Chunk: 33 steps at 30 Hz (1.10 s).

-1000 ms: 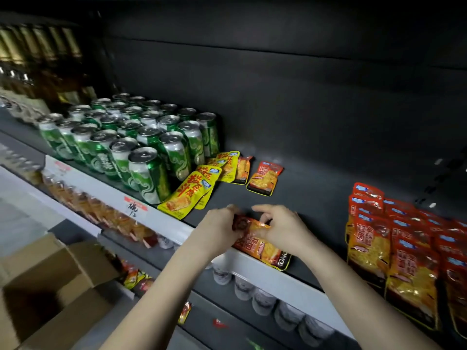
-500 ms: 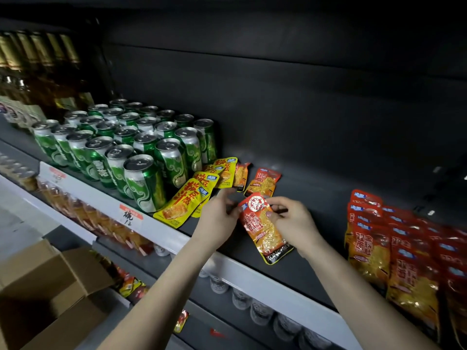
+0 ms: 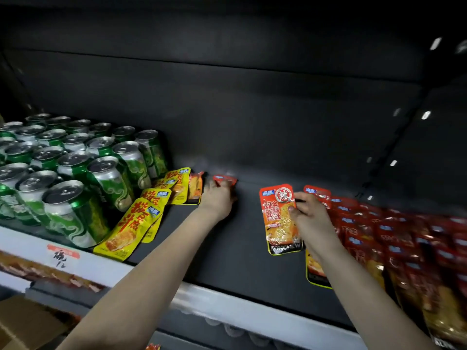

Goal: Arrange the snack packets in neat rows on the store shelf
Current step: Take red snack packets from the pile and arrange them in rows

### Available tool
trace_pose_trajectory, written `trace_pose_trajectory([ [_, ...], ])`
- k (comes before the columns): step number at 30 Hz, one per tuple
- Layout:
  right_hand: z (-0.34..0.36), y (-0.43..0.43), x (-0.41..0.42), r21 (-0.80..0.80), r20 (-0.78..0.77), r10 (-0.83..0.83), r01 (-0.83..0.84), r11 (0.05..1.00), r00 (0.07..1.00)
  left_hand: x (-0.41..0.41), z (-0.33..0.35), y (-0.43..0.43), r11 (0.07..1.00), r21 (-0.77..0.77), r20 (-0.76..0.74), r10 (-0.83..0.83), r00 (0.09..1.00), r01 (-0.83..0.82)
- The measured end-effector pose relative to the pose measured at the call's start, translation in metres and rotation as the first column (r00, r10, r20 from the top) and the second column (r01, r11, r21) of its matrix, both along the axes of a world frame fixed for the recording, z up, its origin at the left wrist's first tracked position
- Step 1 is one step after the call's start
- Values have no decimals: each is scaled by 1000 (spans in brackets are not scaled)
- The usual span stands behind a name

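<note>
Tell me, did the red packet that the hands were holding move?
Yes. The red snack packet, now in the right hand, went rightward, away from the green cans, toward the red packet stack.

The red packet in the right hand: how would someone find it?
On the dark shelf, green cans stand left, a red packet pile lies right. Beside that pile the right hand holds one red packet. It alone shows a round white badge.

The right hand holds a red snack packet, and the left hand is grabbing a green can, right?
Not quite. In the head view the left hand is on a small red packet at the back, not a green can. The right hand does hold a red snack packet.
</note>
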State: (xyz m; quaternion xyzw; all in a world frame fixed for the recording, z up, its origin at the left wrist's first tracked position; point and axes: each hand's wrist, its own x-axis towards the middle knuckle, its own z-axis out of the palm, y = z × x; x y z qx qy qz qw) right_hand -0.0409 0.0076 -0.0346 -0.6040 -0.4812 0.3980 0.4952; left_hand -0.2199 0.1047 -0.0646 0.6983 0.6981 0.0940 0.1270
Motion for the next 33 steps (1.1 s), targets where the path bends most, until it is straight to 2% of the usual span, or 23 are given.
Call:
trace_pose_trajectory([
  [3, -1, -3, 9, 14, -38, -58, 59, 998, 998, 8, -12, 13, 997, 62, -99, 48, 994, -42],
  [8, -8, -9, 15, -7, -106, -115, 115, 993, 988, 5, -9, 28, 997, 54, -16, 51, 999, -50],
  [13, -11, -12, 15, -9, -129, -110, 110, 994, 985, 12, 4, 18, 995, 31, 147, 86, 985, -91],
  [16, -12, -11, 13, -10, -173, -130, 130, 991, 976, 17, 18, 3, 992, 49, 306, 96, 947, -117],
  [19, -9, -12, 14, 5, -239, -155, 161, 987, 959, 26, 37, -12, 993, 109, 467, -21, 884, -35],
  [21, -3, -14, 20, 38, -246, -161, 176, 984, 956, 37, 53, -22, 990, 140, 584, -83, 807, 0],
  [24, 6, -24, 37, 108, -124, -195, 208, 972, 973, 57, 72, -40, 988, 127, 737, -152, 659, 86],
  [27, 13, -42, 64, 199, -29, -283, 283, 938, 959, 78, 73, -63, 967, 91, 817, -210, 537, 239],
  [30, 11, -71, 88, 227, 0, -388, 378, 898, 922, 98, 56, -88, 935, 90, 812, -268, 519, 342],
  [33, -6, -99, 101, 152, 196, -419, 395, 906, 887, 119, 39, -104, 933, 150, 706, -333, 625, 328],
])
